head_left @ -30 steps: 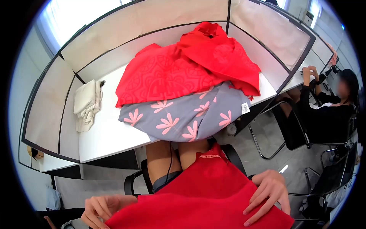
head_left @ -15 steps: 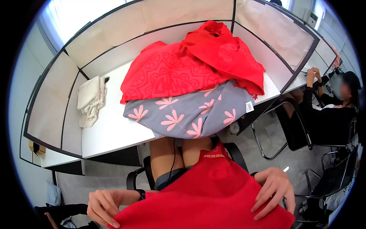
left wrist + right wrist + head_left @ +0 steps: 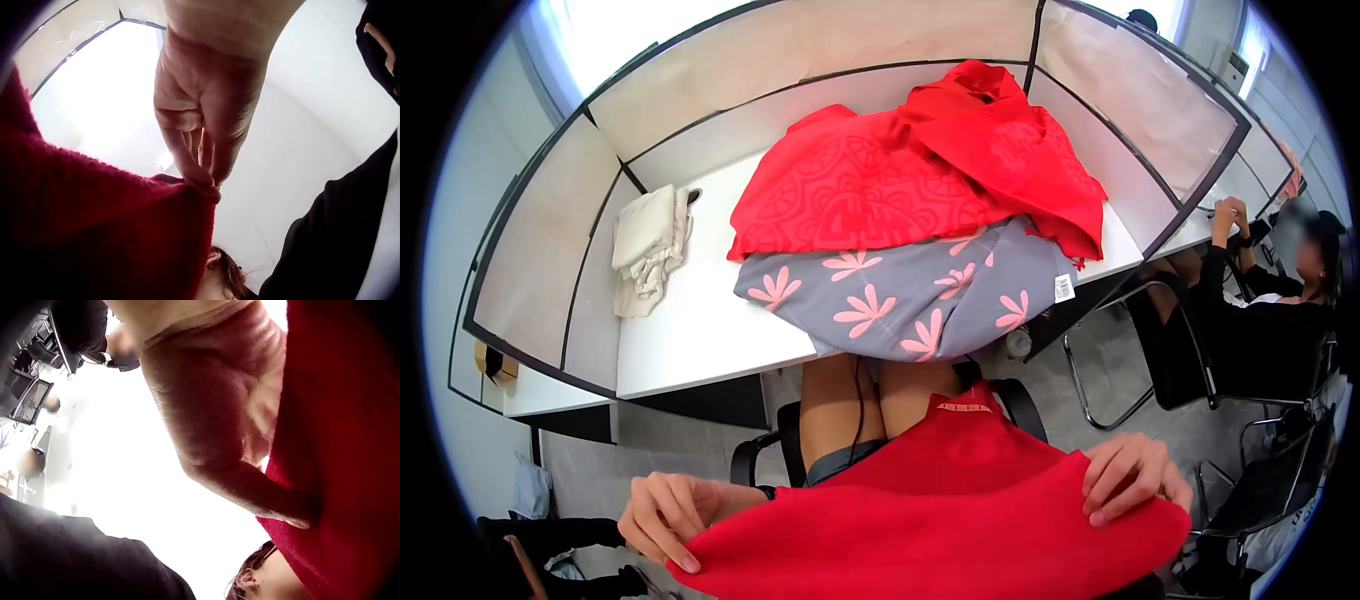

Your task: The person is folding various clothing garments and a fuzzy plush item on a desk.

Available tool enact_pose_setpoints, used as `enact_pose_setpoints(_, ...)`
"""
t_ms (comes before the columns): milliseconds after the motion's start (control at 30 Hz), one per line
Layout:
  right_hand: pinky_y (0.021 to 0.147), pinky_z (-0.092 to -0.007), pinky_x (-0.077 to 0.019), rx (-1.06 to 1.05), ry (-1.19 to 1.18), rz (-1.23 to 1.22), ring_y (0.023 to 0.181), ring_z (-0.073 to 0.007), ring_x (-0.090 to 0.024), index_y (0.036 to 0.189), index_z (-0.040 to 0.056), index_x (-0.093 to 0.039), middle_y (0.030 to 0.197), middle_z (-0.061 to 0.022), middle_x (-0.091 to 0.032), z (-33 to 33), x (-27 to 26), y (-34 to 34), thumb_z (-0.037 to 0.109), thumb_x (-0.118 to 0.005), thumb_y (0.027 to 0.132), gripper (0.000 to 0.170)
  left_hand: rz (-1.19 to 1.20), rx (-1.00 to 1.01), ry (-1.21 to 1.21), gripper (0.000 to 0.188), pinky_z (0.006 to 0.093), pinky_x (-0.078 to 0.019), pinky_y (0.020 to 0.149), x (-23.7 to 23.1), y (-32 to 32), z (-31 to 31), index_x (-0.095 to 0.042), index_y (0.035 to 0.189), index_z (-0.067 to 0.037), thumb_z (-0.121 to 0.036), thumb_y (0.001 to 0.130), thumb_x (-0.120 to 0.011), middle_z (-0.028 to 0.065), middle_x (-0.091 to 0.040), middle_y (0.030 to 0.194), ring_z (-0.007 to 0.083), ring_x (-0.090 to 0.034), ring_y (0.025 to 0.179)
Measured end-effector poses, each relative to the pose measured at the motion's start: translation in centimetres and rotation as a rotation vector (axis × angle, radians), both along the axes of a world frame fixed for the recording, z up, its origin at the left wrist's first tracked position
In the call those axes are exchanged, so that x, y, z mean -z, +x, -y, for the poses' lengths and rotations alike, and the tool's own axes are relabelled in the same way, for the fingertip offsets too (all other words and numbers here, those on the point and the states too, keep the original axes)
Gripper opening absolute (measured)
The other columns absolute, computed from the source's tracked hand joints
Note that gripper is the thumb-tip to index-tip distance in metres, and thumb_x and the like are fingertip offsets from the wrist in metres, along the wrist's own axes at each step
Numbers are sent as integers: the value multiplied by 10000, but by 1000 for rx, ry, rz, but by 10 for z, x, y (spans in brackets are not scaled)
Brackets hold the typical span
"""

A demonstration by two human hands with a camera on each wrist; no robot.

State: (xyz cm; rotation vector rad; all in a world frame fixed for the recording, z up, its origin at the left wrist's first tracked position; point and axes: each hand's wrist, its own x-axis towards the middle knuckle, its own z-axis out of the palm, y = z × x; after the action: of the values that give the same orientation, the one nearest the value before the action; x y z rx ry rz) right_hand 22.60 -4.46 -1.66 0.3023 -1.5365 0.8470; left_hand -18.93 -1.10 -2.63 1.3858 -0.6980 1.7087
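Note:
A fuzzy red towel [image 3: 960, 535] is stretched between my two hands, low in the head view. Its far end, with a pale patterned band [image 3: 965, 406], hangs toward my knees. My left hand [image 3: 675, 512] pinches one corner; the left wrist view shows thumb and fingertips [image 3: 205, 186] meeting on the cloth. On the other side my right hand [image 3: 1135, 478] grips the towel's edge, fingers over the top. In the right wrist view the thumb [image 3: 275, 503] lies against the towel's underside, and the fingers are mostly hidden.
On the white desk [image 3: 690, 345] lies a heap of red patterned cloth [image 3: 870, 190] over grey fabric with pink leaves [image 3: 870, 310]. Folded beige cloth [image 3: 645, 245] lies at its left. Low partitions [image 3: 820, 50] surround the desk. A seated person [image 3: 1265, 300] and chairs are at right.
Both hands have risen a little with the towel, and the right has moved right and up, curling more over its edge. The desk has shifted right in the head view.

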Motion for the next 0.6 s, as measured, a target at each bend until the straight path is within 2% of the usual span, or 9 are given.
enact_pose_setpoints(33, 590, -416, -520, 54, 57, 159, 582, -348, -630, 1269, 168, -566, 752, -229, -686, 2, 3, 16, 133, -594, 911, 360, 2, 7, -15, 146, 215, -515, 394, 2, -1, 1, -578, 693, 42, 151, 791, -583, 202, -682, 706, 169, -569, 378)
enact_pose_setpoints(67, 590, -416, -520, 51, 61, 163, 582, -348, -630, 1269, 168, -566, 752, -229, -686, 0, 3, 17, 133, -594, 911, 360, 6, 4, -11, 146, 215, -515, 394, 2, 0, -1, -578, 693, 42, 151, 791, -583, 202, -682, 706, 169, -569, 378)
enact_pose_setpoints(167, 588, -396, -515, 157, 69, 155, 559, -340, -617, 1208, 136, -593, 718, -220, -673, -2, 5, 17, 103, -575, 908, 302, 21, -35, -9, 149, 215, -516, 395, 1, 0, 1, -576, 694, 45, 160, 788, -578, 207, -681, 709, 170, -570, 379)
enact_pose_setpoints(233, 592, -395, -514, 56, 110, 120, 546, -331, -605, 1169, 118, -590, 701, -211, -665, -9, 8, 19, 82, -571, 900, 272, -86, -147, -50, 172, 173, -540, 459, 3, -5, 2, -587, 732, 3, 97, 809, -707, 134, -696, 737, 116, -611, 445)
enact_pose_setpoints(567, 564, -379, -500, 20, 121, 128, 537, -310, -599, 1092, 93, -596, 679, -203, -661, -18, 5, 14, 52, -562, 891, 208, -123, -134, -54, 197, 165, -532, 456, 9, -12, 2, -573, 716, -15, 98, 820, -696, 125, -697, 733, 105, -594, 433)
enact_pose_setpoints(600, 569, -373, -499, 1, 101, 95, 537, -304, -601, 1024, 78, -617, 681, -205, -664, -19, 4, 12, 54, -561, 893, 144, -122, -141, -54, 193, 167, -532, 455, 9, -12, 2, -575, 719, -15, 93, 822, -698, 127, -698, 737, 108, -599, 437)
